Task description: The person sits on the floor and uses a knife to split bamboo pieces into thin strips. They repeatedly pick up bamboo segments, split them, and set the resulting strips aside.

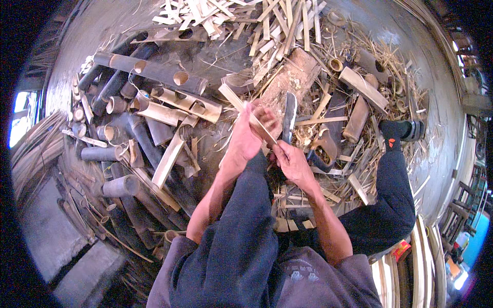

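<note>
My left hand (245,137) grips a flat bamboo strip (235,99) that slants up and to the left from the hand. My right hand (288,158) is closed on the handle of a dark-bladed knife (289,117), whose blade points up and away beside the strip. Both hands meet over a wooden chopping block (295,76) that lies on the ground just beyond them. My knees in dark trousers sit below the hands.
Cut bamboo tubes with round holes (154,72) are piled at the left. Split pale strips (241,15) lie heaped at the top. Shavings and short offcuts (359,87) cover the ground at the right, by my outstretched leg and dark sock (395,134).
</note>
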{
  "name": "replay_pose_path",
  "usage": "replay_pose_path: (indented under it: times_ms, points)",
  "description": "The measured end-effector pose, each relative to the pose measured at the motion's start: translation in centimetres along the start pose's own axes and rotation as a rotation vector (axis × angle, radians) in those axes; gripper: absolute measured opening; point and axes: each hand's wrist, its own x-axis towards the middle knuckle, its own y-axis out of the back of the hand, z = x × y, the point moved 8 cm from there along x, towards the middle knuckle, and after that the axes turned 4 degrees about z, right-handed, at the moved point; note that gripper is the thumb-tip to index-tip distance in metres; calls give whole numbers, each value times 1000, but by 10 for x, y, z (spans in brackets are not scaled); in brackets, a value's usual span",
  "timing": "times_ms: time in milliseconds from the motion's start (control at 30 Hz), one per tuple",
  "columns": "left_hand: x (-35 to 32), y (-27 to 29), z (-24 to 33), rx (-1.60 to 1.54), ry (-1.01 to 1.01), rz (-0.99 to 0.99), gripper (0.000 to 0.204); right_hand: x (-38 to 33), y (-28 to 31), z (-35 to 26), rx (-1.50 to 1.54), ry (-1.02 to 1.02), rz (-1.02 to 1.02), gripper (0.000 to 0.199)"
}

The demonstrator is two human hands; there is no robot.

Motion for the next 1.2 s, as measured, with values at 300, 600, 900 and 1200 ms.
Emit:
replay_pose_path:
  times_ms: [300,600,900,1200]
  points:
    - [14,20,22,-2,-158,-20,27,-8,-4,36,473,-232,-115,57]
    - [-3,12,28,164,-288,56,37,-7,-33,28,267,-202,-168,40]
    - [-19,-7,22,442,-537,58,45,-18,-34,34,339,-198,-54,39]
    - [-46,-22,-2,1052,-892,-228,13,-27,-52,57,513,-361,-103,38]
